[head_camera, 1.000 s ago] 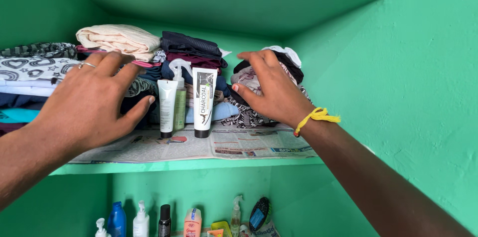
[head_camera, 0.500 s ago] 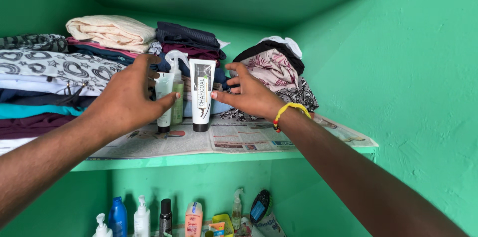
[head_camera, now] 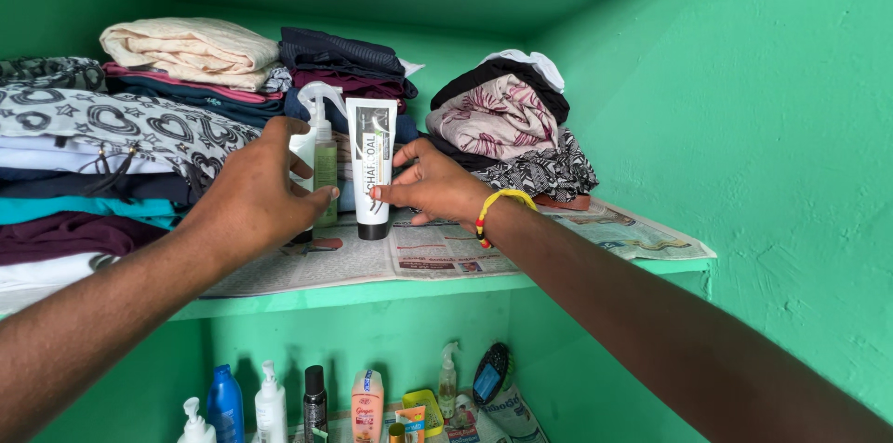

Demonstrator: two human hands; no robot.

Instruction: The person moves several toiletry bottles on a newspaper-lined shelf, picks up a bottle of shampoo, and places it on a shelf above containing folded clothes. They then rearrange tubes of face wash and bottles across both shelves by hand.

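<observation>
Head view takes in a green-painted shelf [head_camera: 595, 274] lined with newspaper [head_camera: 446, 252], and every place below is given from the white charcoal tube [head_camera: 373, 164] that stands cap-down near the middle of that paper. Left of the tube lie tall stacks of folded clothes [head_camera: 102, 154]; behind it sits a darker folded pile [head_camera: 344, 66]; to its right is a bundled heap of patterned cloth [head_camera: 512, 131]. Below the tube, on the lower shelf, a row of bottles [head_camera: 270, 406] stands.

Both arms reach in. The left hand [head_camera: 256, 196] is just left of the tube, its fingers curled about a smaller white tube [head_camera: 303, 147], mostly hidden, with a pale green spray bottle [head_camera: 325, 159] just behind; whether the fingers press on the small tube or only cup it I cannot tell. The right hand [head_camera: 433, 187], with a yellow thread band [head_camera: 491, 210] at the wrist, is on the tube's right side, thumb and fingers touching its lower half in a loose, half-open pinch, not yet wrapped round.

My judgement is that the tube, tall on a small cap, would tip easily; gripping low and close to the cap and lifting straight up should keep it clear of the spray bottle and stop the paper dragging.
</observation>
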